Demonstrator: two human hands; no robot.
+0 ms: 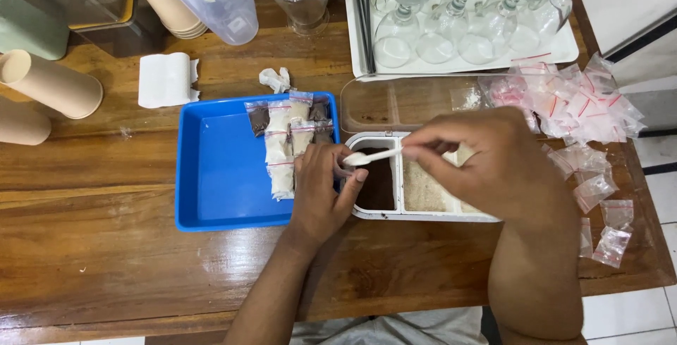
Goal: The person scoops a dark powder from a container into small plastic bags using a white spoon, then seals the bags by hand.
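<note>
Seated at a brown wooden table (127, 246), a person works over a white rectangular plastic container (423, 214) split into compartments. The right hand (486, 162) pinches the handle of a small white plastic spoon (370, 156) between thumb and fingertips, holding it level with its bowl pointing left, just above the compartment of dark brown powder (377, 186). The left hand (323, 193) is curled at the container's left edge, its fingers closed around what appears to be a small clear plastic bag, mostly hidden by the hand; the spoon's bowl sits right at those fingertips. A neighbouring compartment holds pale tan granules (423, 190), partly covered by the right hand.

Just left of the left hand lies a shallow blue plastic tray (218, 176), with a cluster of small sealed bags (285, 137) of white and brown powder in its upper right corner, touching the hand's knuckles. A heap of empty small clear zip bags with red strips (578, 109) spreads across the table to the right of the right hand. Behind the container lies its clear lid (395, 102), and farther back a white tray (564, 49) carries upturned stemmed glasses (451, 14). Beige paper cups (49, 84) lie at the far left.
</note>
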